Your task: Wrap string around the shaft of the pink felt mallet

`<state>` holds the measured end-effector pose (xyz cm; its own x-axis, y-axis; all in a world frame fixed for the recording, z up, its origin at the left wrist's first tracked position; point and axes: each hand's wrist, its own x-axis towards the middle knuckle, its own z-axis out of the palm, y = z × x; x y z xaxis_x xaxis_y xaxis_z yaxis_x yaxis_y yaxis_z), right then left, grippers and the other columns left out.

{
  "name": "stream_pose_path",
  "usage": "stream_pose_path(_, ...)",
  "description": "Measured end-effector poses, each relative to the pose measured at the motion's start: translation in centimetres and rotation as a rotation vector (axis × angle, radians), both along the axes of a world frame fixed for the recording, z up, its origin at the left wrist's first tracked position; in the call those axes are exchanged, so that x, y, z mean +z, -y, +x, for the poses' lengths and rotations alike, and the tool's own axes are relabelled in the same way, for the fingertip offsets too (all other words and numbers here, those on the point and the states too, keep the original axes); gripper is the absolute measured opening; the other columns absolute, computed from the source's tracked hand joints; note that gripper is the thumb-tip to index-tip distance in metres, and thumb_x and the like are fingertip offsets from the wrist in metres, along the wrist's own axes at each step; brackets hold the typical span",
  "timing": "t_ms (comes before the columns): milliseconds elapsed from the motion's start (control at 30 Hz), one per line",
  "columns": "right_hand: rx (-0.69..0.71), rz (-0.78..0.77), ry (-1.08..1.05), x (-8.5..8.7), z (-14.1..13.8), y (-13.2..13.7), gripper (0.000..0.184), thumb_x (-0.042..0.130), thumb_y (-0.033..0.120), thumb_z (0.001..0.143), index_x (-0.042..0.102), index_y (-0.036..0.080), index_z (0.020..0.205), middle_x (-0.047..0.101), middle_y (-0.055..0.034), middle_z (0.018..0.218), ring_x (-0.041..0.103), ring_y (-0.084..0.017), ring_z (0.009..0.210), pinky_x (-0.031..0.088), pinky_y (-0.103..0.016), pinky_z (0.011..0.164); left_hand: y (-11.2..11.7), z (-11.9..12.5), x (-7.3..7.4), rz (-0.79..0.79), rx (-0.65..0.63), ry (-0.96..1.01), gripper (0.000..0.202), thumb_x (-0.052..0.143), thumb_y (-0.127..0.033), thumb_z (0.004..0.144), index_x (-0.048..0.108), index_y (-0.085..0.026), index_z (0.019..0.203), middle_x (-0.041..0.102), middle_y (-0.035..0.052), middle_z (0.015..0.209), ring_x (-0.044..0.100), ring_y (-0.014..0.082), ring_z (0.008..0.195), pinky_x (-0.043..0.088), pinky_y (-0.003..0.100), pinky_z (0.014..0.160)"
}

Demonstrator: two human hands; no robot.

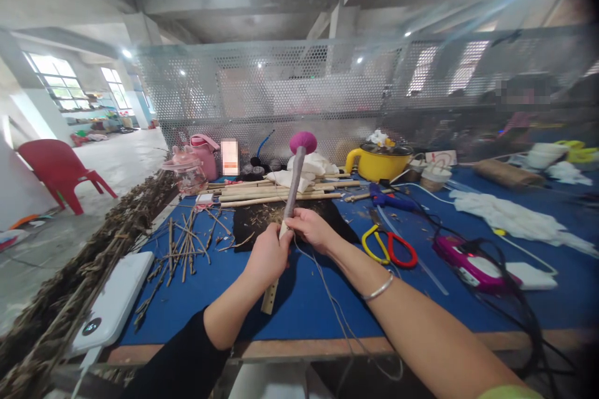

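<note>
Both hands are closed on a stick in front of me. Its upper part is a grey-wrapped shaft (294,184), and a pale wooden end with small holes (270,296) juts out below my left hand. My left hand (270,252) grips the pale part near the middle. Just above it, the fingers of my right hand (312,229) pinch the lower end of the grey wrap. Thin grey cord (327,290) trails from beside the right hand over the table's front edge. A round magenta ball (303,141) shows at the stick's top; whether it is attached, I cannot tell.
Thin twigs (187,246) and a white power bank (115,299) lie left. Pale rods (276,192) lie behind a black mat (243,224). Right are scissors (389,248), a blue glue gun (395,198), a yellow pot (381,162) and a magenta power strip (468,262) with cables.
</note>
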<state>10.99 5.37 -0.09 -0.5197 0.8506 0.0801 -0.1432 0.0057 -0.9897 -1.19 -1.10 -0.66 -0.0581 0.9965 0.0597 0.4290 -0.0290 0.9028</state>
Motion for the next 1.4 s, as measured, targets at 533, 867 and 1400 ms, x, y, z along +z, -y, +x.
stream_pose_path(533, 0.108, -0.106, -0.035, 0.4, 0.7, 0.2, 0.031, 0.067, 0.039, 0.067, 0.046, 0.016, 0.071, 0.033, 0.0101, 0.042, 0.016, -0.002, 0.033, 0.006, -0.02, 0.033, 0.9, 0.2, 2.2, -0.275, -0.203, 0.39, 0.031, 0.051, -0.049, 0.074, 0.039, -0.021, 0.073, 0.029, -0.0095, 0.05, 0.024, 0.0039, 0.035, 0.02, 0.017, 0.037)
stream_pose_path(867, 0.02, -0.067, -0.003, 1.0, 0.4, 0.6, 0.03, 0.069, 0.036, 0.064, 0.046, 0.017, 0.069, 0.033, 0.01, 0.041, 0.017, -0.002, 0.033, 0.008, -0.021, 0.034, 0.9, 0.4, 1.0, 0.079, -0.008, -0.221, 0.026, 0.043, -0.041, 0.082, 0.048, -0.018, 0.072, 0.054, 0.0038, 0.063, 0.054, 0.0162, 0.059, 0.036, 0.026, 0.056)
stream_pose_path(1400, -0.087, 0.012, 0.065, -0.8, 0.0, -0.6, 0.028, 0.065, 0.037, 0.065, 0.049, 0.015, 0.07, 0.046, 0.0055, 0.049, 0.036, -0.006, 0.041, 0.023, -0.02, 0.04, 0.3, -0.3, 0.4, 0.135, 0.054, -0.298, 0.031, 0.041, -0.044, 0.084, 0.054, -0.017, 0.08, 0.059, 0.0053, 0.068, 0.052, 0.0141, 0.054, 0.033, 0.024, 0.054)
